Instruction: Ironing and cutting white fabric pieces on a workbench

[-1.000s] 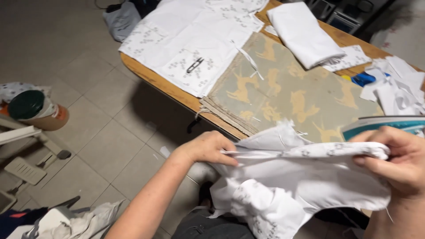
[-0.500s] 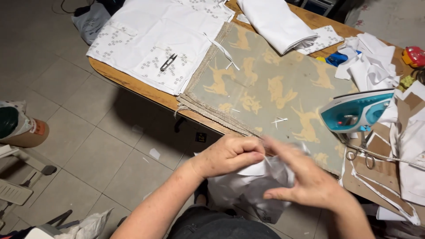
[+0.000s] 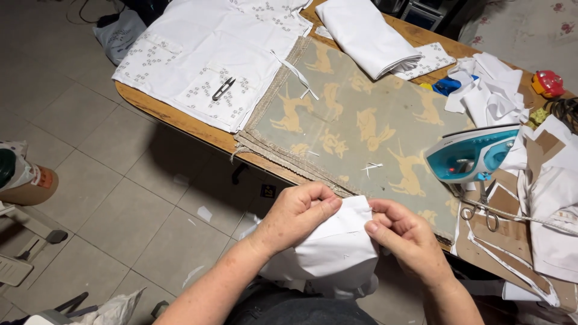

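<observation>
Down at 6 o'clock, just off the near edge of the tabletop (image 3: 180,123), both hands are working one piece of white fabric (image 3: 328,250) held over the lap. Left hand (image 3: 298,216) is pinching the top edge with fingers (image 3: 325,207) closed tight on the cloth, and the right hand (image 3: 403,238) is pinching the same edge just beside it, thumb pressing down, so the little stretch between them is being kept taut, probably to fold or line up that edge neatly. Rest of the piece is just hanging loose below. Up at 12 o'clock a green-and-tan cloth with deer shapes (image 3: 355,120) is lying flat as a pressing pad, with a teal iron (image 3: 469,157) parked on its right side at about 3 o'clock, close enough to grab. Scissors (image 3: 478,207) are lying just under the iron on brown cardboard patterns (image 3: 512,241). Over at 11 o'clock a printed white garment (image 3: 205,54) is spread out with small thread snips (image 3: 223,89) sitting on it, and a folded white bundle (image 3: 367,36) is resting at 12. More white scraps (image 3: 490,90) are piling up at 2 o'clock. Floor is grey tile (image 3: 90,156), lit pretty dimly, with a bag (image 3: 120,33) by the far table corner.
</observation>
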